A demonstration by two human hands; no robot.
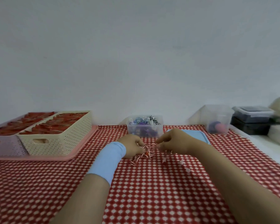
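- The counter, covered by a red-and-white checked cloth, carries everything.
- A pink tray at the left holds a cream basket filled with red packets.
- A clear box of coiled cables stands just beyond the hands, with a blue lid beside it on the right.
- The left hand, which wears a blue wristband, meets the right hand mid-counter.
- Both hands' fingers are curled, pinching a striped cord. It is blurred but is probably an earphone cable, and it lies bunched on the cloth between them.
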